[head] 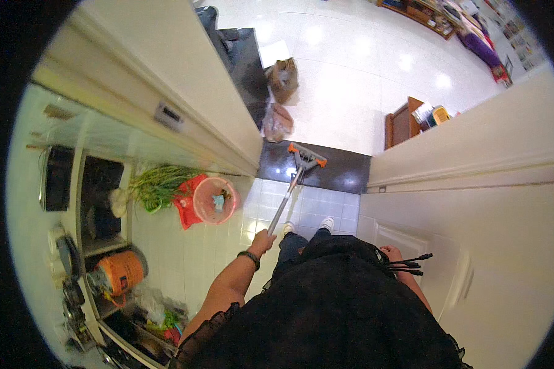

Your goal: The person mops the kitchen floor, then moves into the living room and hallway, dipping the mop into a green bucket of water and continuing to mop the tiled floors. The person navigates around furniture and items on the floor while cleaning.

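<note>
My left hand (262, 243), with a dark band on its wrist, is closed around the metal pole of a squeegee-type floor mop (284, 200). The mop's grey head with orange end clips (307, 157) lies over the dark stone threshold (346, 170) in the doorway. By my right hip is my right hand (391, 252), near several black cable ends (411, 265); its fingers are partly hidden, and whether it holds anything cannot be told. My white shoes stand on the pale tiles just short of the threshold.
At left are a pink waste bin (216, 200), a red bag (187, 203), leafy green stalks (161, 184) and an orange gas cylinder (120, 273) in a cabinet. A white door (420, 217) stands at right. Beyond the doorway lie plastic bags (278, 122) and a brown wooden cabinet (402, 122).
</note>
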`<state>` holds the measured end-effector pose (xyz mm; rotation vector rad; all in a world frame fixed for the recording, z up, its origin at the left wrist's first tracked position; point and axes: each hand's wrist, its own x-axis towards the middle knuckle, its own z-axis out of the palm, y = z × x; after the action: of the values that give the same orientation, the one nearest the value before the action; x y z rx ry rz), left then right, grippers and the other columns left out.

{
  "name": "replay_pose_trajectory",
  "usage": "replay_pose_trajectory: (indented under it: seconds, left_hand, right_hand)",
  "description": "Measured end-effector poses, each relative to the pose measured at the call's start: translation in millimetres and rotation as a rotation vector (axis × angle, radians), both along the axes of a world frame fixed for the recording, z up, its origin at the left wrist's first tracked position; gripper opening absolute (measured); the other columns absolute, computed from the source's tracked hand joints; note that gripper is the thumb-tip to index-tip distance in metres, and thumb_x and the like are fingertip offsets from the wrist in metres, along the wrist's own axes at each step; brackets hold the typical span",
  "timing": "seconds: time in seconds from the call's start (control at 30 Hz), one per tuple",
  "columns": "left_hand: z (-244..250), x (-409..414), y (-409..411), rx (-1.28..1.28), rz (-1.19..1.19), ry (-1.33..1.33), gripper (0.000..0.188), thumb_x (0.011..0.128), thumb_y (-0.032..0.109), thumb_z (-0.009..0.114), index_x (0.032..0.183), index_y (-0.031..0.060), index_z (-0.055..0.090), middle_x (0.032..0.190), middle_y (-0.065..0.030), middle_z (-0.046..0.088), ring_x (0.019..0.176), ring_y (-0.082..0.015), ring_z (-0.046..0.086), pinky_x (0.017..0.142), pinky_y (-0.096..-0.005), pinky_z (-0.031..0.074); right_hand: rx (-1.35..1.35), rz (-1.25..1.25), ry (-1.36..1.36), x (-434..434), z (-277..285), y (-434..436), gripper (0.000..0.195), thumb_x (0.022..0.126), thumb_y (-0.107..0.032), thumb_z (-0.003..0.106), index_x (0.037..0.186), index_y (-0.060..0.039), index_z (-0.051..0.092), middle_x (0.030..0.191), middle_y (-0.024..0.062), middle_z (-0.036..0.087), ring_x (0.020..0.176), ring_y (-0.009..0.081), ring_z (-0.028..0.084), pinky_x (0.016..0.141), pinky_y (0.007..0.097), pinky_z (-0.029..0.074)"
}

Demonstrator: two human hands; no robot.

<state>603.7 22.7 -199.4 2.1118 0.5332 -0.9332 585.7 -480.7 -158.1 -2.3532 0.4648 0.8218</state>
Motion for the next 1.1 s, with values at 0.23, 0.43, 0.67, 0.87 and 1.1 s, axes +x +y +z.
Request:
replay_pose_trajectory:
  seconds: [0.23,0.43,0.67,0.87,1.1]
  left_hand:
    - [-34.8,115.8,-51.7,-0.032,-0.099,-0.099,0.037,0.072,0.029,0.061,0.081,-0.0063,0.054,0.074,-0.0232,0.057,0.068,-0.0354,0.058,0.062,-0.0409,0.047]
    - [-38.5,150.2,-104.8,-0.058,-0.193,-0.082,0.036,0.073,0.029,0.060,0.082,-0.0061,0.055,0.081,-0.0246,0.058,0.078,-0.0371,0.057,0.069,-0.0416,0.046]
    - [-46.0,173.0,-149.7,0.043,-0.355,-0.110,0.035,0.080,0.031,0.047,0.088,-0.0017,0.057,0.091,-0.0235,0.057,0.088,-0.0361,0.055,0.077,-0.0422,0.043]
    - [-66.3,140.5,-77.5,0.127,-0.593,-0.181,0.034,0.080,0.031,0.044,0.085,0.0006,0.059,0.087,-0.0215,0.058,0.085,-0.0360,0.055,0.074,-0.0430,0.044]
    - [-20.5,16.7,44.1,0.163,-0.486,-0.037,0.040,0.082,0.032,0.040,0.084,-0.0034,0.057,0.083,-0.0243,0.057,0.079,-0.0383,0.055,0.072,-0.0448,0.042]
  right_hand:
    - [-0.027,-0.168,0.022,-57.9,-17.4,-37.1,0.030,0.077,-0.025,0.058,0.093,-0.0004,0.060,0.080,0.0095,0.062,0.072,0.0162,0.058,0.066,0.0283,0.045]
    - [0.066,-0.298,-0.070,-74.9,-13.6,-20.5,0.035,0.075,-0.032,0.055,0.090,-0.0009,0.061,0.078,0.0147,0.061,0.075,0.0255,0.059,0.067,0.0347,0.046]
    - [0.041,-0.320,-0.015,-71.0,13.7,-3.3,0.034,0.076,-0.027,0.053,0.092,0.0021,0.057,0.076,0.0140,0.061,0.070,0.0237,0.060,0.064,0.0338,0.046]
    - [-0.002,-0.348,-0.002,-84.2,6.6,-3.3,0.029,0.077,-0.023,0.053,0.094,0.0002,0.058,0.082,0.0127,0.061,0.074,0.0218,0.059,0.066,0.0323,0.046]
    - [0.155,-0.314,0.046,-94.4,-8.2,-14.1,0.032,0.079,-0.029,0.055,0.097,-0.0026,0.059,0.090,0.0144,0.060,0.079,0.0240,0.058,0.068,0.0335,0.047]
